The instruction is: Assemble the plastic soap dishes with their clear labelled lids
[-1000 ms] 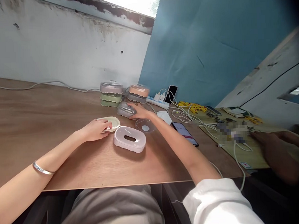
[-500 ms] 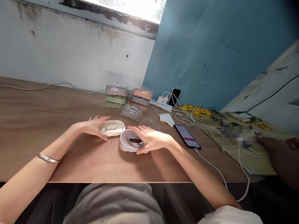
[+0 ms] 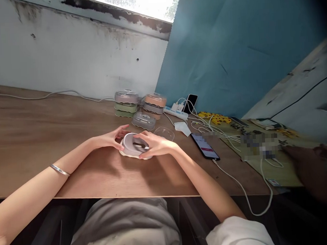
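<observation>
In front of me, a lilac oval plastic box body with a dark slot in its floor sits on the cream scalloped base, whose edge shows below it. My left hand holds the left side, thumb at the near rim and fingers curved behind. On the right, my right hand grips the same body, its fingers over the far rim and thumb at the near side. A clear oval lid lies on the table just behind my right hand.
Stacked oval boxes, lilac and green and orange and grey, stand behind a single grey box. To the right lie a phone, a power strip and cables. Another person's hand is at far right.
My right hand has moved the lilac body left and onto the cream base. My left hand has shifted from the base to the body's left side.
</observation>
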### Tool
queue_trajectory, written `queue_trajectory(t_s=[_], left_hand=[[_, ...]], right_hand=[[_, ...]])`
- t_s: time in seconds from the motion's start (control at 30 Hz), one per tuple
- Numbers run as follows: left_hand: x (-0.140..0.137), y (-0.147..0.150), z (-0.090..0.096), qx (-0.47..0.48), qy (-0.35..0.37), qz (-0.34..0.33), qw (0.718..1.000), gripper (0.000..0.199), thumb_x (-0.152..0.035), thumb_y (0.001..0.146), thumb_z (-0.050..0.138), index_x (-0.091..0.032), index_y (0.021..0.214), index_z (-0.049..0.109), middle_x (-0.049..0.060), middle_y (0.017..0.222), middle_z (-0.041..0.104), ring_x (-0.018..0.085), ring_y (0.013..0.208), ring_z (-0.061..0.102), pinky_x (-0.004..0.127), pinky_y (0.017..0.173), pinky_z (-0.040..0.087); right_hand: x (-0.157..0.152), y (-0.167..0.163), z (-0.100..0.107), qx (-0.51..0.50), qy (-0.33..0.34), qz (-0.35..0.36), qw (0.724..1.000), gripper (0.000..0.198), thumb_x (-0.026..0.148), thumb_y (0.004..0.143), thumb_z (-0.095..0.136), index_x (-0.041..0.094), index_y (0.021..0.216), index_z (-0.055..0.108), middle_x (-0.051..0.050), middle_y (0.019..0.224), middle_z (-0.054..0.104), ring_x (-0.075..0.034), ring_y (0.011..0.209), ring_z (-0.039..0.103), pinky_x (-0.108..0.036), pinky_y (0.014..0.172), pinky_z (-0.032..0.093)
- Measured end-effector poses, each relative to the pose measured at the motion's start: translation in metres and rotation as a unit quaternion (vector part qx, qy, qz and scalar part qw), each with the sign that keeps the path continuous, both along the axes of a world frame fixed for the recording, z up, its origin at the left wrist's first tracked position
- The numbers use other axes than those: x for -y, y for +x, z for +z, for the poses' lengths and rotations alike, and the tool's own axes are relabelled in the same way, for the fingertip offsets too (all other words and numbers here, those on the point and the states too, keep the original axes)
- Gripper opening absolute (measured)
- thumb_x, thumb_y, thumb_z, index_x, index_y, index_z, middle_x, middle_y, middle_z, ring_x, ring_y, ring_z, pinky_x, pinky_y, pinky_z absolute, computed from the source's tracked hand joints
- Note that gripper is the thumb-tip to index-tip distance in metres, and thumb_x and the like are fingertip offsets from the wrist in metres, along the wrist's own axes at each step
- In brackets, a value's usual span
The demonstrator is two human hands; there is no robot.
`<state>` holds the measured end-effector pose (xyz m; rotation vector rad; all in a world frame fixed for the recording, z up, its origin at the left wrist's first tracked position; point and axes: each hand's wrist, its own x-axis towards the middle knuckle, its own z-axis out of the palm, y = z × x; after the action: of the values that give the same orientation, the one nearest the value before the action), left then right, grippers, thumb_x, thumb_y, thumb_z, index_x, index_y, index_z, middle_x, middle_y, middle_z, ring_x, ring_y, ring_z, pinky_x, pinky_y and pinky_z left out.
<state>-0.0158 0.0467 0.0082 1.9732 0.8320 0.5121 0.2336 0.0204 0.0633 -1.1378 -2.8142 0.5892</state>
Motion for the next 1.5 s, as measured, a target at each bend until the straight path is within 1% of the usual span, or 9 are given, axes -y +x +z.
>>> queue_trajectory(t_s=[0.47,0.6,0.8,0.97,1.03,1.1,1.2,1.37,1.5], left_hand=[[0.008,0.011,0.003,-0.021,0.008,0.044,0.999,0.088,-0.044,0.064,0.075,-0.023,0.137,0.030,0.010,0.142,0.041,0.028,0.126,0.046,0.037,0.100,0.044],[0.007,0.009,0.004,-0.051,0.023,0.048,0.997,0.082,-0.045,0.065,0.075,-0.023,0.134,0.036,0.009,0.139,0.044,0.027,0.125,0.047,0.037,0.100,0.043],[0.009,0.009,0.002,-0.104,0.041,0.061,0.992,0.089,-0.052,0.068,0.072,-0.023,0.141,0.030,0.011,0.146,0.036,0.031,0.131,0.040,0.040,0.103,0.040],[0.013,0.012,0.004,-0.135,0.054,0.068,0.987,0.094,-0.056,0.071,0.067,-0.024,0.146,0.020,0.011,0.152,0.026,0.031,0.136,0.033,0.041,0.107,0.034],[0.014,0.012,0.004,-0.144,0.056,0.070,0.986,0.096,-0.058,0.071,0.066,-0.022,0.147,0.019,0.012,0.153,0.025,0.031,0.136,0.032,0.041,0.107,0.034],[0.013,0.013,0.003,-0.151,0.055,0.072,0.984,0.097,-0.059,0.071,0.065,-0.020,0.147,0.019,0.013,0.153,0.025,0.032,0.136,0.033,0.040,0.107,0.034],[0.014,0.013,0.004,-0.155,0.057,0.072,0.984,0.097,-0.060,0.070,0.066,-0.021,0.147,0.020,0.013,0.152,0.028,0.032,0.135,0.034,0.040,0.107,0.034],[0.017,0.014,0.008,-0.153,0.059,0.072,0.984,0.099,-0.060,0.069,0.067,-0.020,0.147,0.021,0.013,0.151,0.029,0.032,0.135,0.035,0.040,0.107,0.034],[0.015,0.014,0.004,-0.139,0.056,0.078,0.986,0.101,-0.061,0.068,0.068,-0.019,0.147,0.021,0.014,0.150,0.031,0.033,0.134,0.036,0.043,0.107,0.035]], right_hand=[[-0.006,-0.017,-0.009,0.009,0.065,0.013,0.998,0.080,0.044,0.066,0.071,0.022,0.136,0.040,-0.013,0.119,0.048,-0.031,0.107,0.049,-0.041,0.084,0.045],[-0.010,-0.018,-0.012,0.026,0.047,0.015,0.998,0.078,0.047,0.066,0.070,0.024,0.135,0.041,-0.011,0.113,0.050,-0.029,0.100,0.052,-0.039,0.080,0.046],[-0.008,-0.016,-0.016,-0.003,0.021,0.007,1.000,0.075,0.045,0.067,0.073,0.025,0.132,0.044,-0.011,0.118,0.050,-0.029,0.104,0.052,-0.040,0.083,0.046],[-0.018,0.008,0.006,-0.092,-0.007,0.053,0.994,0.061,0.048,0.079,0.065,0.023,0.131,0.045,-0.009,0.133,0.048,-0.024,0.122,0.046,-0.038,0.100,0.039],[-0.027,0.028,0.018,-0.109,0.048,0.031,0.992,0.053,0.043,0.084,0.060,0.023,0.130,0.044,-0.007,0.135,0.048,-0.021,0.126,0.044,-0.036,0.102,0.038],[-0.033,0.047,0.024,-0.049,0.097,-0.016,0.994,0.047,0.039,0.084,0.061,0.023,0.126,0.048,-0.007,0.131,0.051,-0.022,0.122,0.047,-0.036,0.097,0.042],[-0.033,0.065,0.016,0.065,0.103,-0.054,0.991,0.038,0.041,0.079,0.066,0.022,0.111,0.058,-0.008,0.114,0.061,-0.026,0.107,0.057,-0.037,0.084,0.047],[-0.019,0.053,-0.015,0.101,0.134,-0.090,0.982,0.017,0.030,0.080,0.062,0.020,0.094,0.063,-0.012,0.102,0.066,-0.031,0.095,0.063,-0.040,0.077,0.048],[-0.017,0.033,-0.008,0.058,0.172,-0.151,0.972,0.010,0.015,0.077,0.056,0.017,0.084,0.062,-0.012,0.092,0.068,-0.031,0.091,0.065,-0.040,0.077,0.048]])
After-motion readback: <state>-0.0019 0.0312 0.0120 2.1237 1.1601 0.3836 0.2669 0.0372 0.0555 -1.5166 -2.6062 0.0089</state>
